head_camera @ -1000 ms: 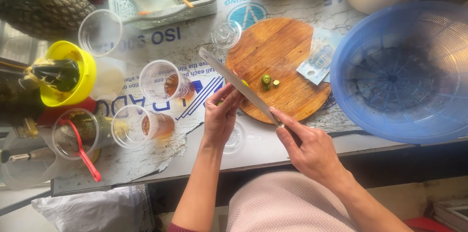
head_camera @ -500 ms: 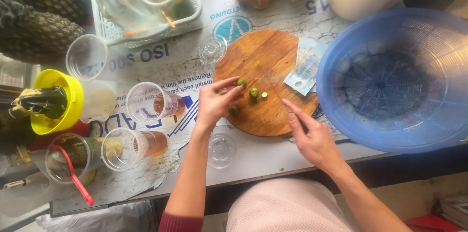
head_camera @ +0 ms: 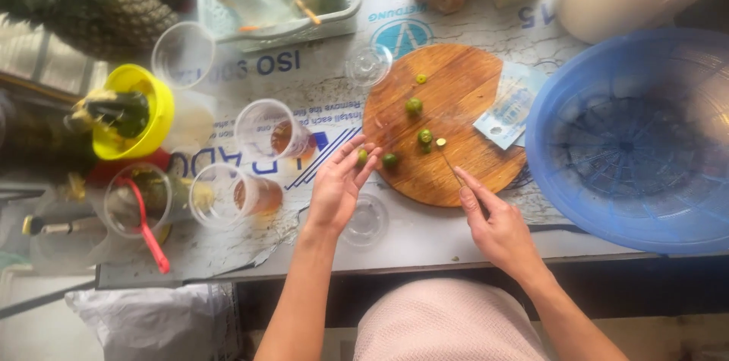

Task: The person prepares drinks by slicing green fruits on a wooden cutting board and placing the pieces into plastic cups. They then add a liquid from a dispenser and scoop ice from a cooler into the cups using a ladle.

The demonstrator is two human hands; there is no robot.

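The left hand (head_camera: 338,186) pinched a small green fruit (head_camera: 363,155) at the round wooden board (head_camera: 463,88). The right hand (head_camera: 497,224) gripped a knife (head_camera: 449,163) over it.

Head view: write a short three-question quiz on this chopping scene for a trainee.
1. True or false: the right hand holds a knife over the round wooden board.
2. What do the left hand fingers pinch? A) small green fruit B) red spoon C) plastic cup
3. What colour is the big basin right of the board?

Key: 1 true; 2 A; 3 blue.
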